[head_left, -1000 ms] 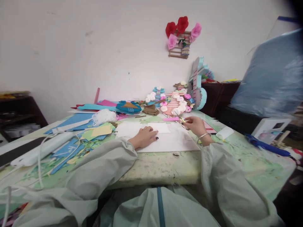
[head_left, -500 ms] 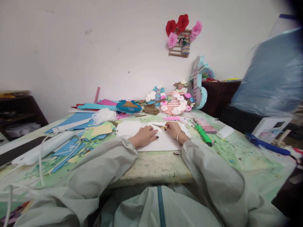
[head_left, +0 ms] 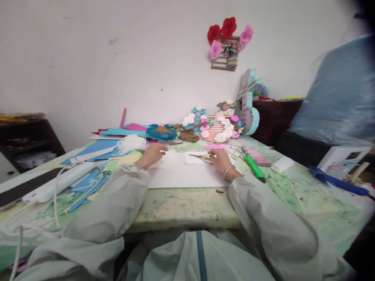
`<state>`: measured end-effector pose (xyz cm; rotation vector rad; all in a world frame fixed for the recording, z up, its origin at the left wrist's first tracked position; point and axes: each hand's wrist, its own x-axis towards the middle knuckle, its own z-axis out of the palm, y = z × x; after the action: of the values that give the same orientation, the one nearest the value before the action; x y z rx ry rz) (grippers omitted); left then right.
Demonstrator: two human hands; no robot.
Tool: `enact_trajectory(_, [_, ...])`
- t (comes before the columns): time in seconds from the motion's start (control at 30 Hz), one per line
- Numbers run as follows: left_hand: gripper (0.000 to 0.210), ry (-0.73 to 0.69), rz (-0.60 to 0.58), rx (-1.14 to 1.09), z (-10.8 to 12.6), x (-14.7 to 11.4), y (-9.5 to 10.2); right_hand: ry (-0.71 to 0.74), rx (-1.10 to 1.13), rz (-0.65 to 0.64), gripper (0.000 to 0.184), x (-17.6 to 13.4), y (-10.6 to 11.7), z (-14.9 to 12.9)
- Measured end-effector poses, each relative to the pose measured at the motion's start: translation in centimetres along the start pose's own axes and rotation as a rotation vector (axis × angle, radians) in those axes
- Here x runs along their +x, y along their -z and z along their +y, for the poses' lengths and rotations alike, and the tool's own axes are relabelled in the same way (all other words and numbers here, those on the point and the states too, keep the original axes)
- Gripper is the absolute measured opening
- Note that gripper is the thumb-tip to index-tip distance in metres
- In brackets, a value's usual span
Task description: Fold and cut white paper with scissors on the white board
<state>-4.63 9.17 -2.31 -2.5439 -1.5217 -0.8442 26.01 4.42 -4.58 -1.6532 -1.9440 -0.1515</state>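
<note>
My left hand (head_left: pixel 152 155) is at the left side of the white paper, thumb and fingers closed on the edge of a small white sheet (head_left: pixel 171 159). Beneath it, a larger white sheet or board (head_left: pixel 181 177) lies flat near the table's front edge. In my right hand (head_left: pixel 222 160) is a pair of small gold-handled scissors (head_left: pixel 202 157), its blades pointing left above another small white piece (head_left: pixel 189 160). My right fingers partly hide the scissors' handles.
White string (head_left: pixel 132 144) and paper scraps lie left, beside a white power strip (head_left: pixel 58 183). A green cutter (head_left: pixel 254 167) and a blue glue gun (head_left: pixel 336 181) lie right. Decorated crafts (head_left: pixel 216 128) stand at the back of the table (head_left: pixel 181 207).
My left hand has moved left, off the middle of the paper, to the small sheet's edge, uncovering the white pieces. My right hand stays with the scissors. The view has shifted slightly.
</note>
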Motion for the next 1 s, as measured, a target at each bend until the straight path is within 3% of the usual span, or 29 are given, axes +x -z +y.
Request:
enact_trajectory(0.13, [0.021, 0.101, -0.048, 0.031, -2.7, -0.4, 1.2, 0.040, 0.068, 0.057, 0.024, -0.4, 0.3, -0.1])
enact_trajectory(0.27, [0.034, 0.027, -0.213, -0.074, -2.4, -0.7, 0.2, 0.025, 0.107, 0.034, 0.022, -0.8, 0.4, -0.2])
enact_trajectory(0.37, [0.029, -0.023, -0.279, -0.139, -2.0, -0.7, -0.6, 0.011, 0.097, 0.015, 0.024, -1.0, 0.5, -0.4])
enact_trajectory(0.7, [0.024, -0.040, -0.175, -0.066, -1.8, -0.6, -1.3, 0.025, 0.100, -0.008, 0.024, -1.0, -0.1, -0.3])
enact_trajectory(1.0, [0.028, 0.178, -0.173, -0.324, -3.5, -0.5, -2.4, 0.039, 0.119, -0.032, 0.023, -1.2, -0.2, -0.5])
